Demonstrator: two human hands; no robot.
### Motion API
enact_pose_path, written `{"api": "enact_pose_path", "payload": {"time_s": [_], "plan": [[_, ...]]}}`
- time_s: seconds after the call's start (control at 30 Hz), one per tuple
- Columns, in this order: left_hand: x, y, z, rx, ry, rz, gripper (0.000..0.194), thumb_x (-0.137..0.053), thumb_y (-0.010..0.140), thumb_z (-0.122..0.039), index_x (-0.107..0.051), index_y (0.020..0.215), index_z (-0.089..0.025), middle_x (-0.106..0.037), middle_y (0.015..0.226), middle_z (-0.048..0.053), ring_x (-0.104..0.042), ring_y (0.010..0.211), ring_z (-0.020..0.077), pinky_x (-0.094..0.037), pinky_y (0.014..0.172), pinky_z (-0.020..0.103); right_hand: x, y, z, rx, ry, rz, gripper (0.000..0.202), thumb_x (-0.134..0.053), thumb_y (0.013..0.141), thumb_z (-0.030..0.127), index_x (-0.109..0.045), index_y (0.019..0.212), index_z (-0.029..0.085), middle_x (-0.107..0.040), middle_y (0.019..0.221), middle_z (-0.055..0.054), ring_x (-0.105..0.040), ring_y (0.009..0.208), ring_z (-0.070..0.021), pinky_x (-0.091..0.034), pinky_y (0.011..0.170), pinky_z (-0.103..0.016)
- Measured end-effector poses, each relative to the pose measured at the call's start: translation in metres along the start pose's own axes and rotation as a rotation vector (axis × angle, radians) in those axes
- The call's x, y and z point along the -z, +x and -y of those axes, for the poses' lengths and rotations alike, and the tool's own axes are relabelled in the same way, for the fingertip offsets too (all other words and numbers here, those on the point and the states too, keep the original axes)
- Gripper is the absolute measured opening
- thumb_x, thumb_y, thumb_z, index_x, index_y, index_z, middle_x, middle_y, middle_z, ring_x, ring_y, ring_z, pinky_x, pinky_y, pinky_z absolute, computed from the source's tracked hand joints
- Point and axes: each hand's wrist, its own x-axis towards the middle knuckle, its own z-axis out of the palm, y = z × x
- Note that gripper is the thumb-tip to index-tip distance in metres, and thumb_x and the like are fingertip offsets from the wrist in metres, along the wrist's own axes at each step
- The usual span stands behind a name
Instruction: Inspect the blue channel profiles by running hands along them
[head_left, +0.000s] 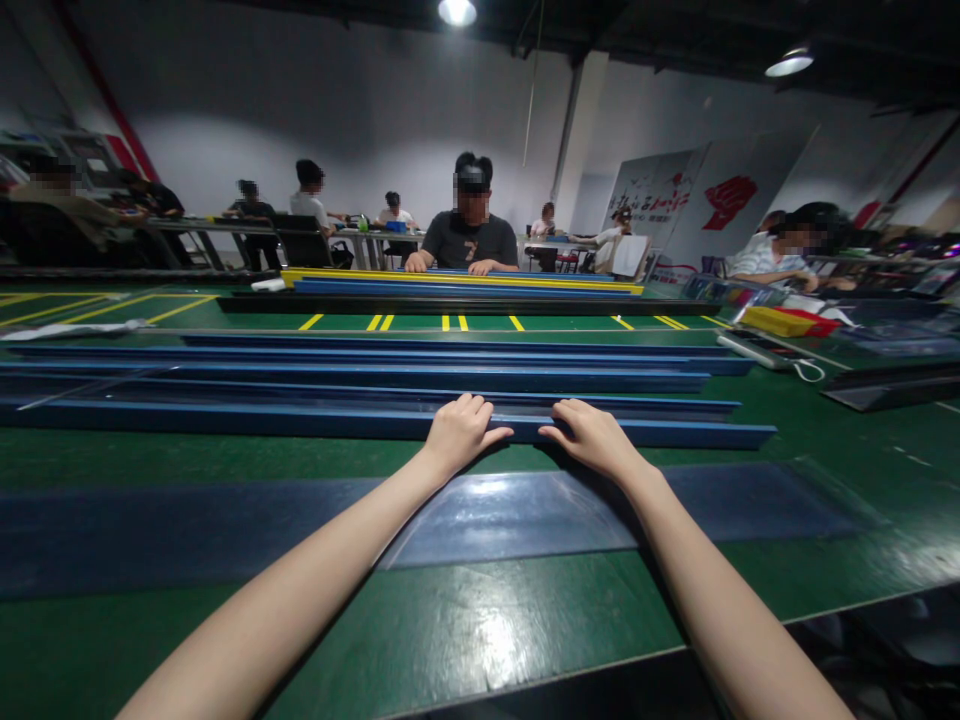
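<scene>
My left hand (463, 432) and my right hand (589, 430) rest a short way apart on the nearest long blue channel strip (360, 422). Each hand has its fingers curled over the strip, with the thumb along its near side. Between the hands the strip's blue edge shows. A flat, clear plastic sheet (510, 515) lies on the green table (480, 620) beneath my forearms, nearer to me than the strip. More long blue strips (600, 378) lie parallel just beyond the hands.
Yellow strips (465, 280) and a black strip (525, 304) lie farther across, before a seated person (471, 235). At the right are a white power strip (765, 352), a dark channel piece (892, 385) and yellow and red packets (780, 322). Other people sit behind.
</scene>
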Motion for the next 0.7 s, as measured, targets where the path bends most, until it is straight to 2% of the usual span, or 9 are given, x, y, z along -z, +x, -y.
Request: {"api": "enact_pose_path", "payload": {"time_s": [0.3,0.7], "plan": [[0.0022,0.0007,-0.0007,0.01,0.018,0.013,0.042,-0.04,0.08,-0.055,-0.054,0.072,-0.015,-0.057,0.07,0.005,-0.051,0.07,0.0178,-0.033,0.058,0.028,-0.0005,0.0005,-0.0003,0.004,-0.014,0.001,0.025,-0.041,0.085,0.04,-0.05,0.075,0.019,-0.057,0.081,-0.004,-0.052,0.075,-0.0153,-0.032,0.059,-0.023],[0.0032,-0.0002,-0.0024,0.157,0.031,0.011,0.048,-0.043,0.074,-0.062,-0.055,0.07,-0.016,-0.058,0.069,0.006,-0.052,0.071,0.0188,-0.032,0.058,0.028,-0.0007,0.0001,-0.0006,0.001,-0.02,0.0,0.025,-0.041,0.085,0.041,-0.05,0.076,0.019,-0.057,0.081,-0.004,-0.052,0.076,-0.0157,-0.033,0.059,-0.023]]}}
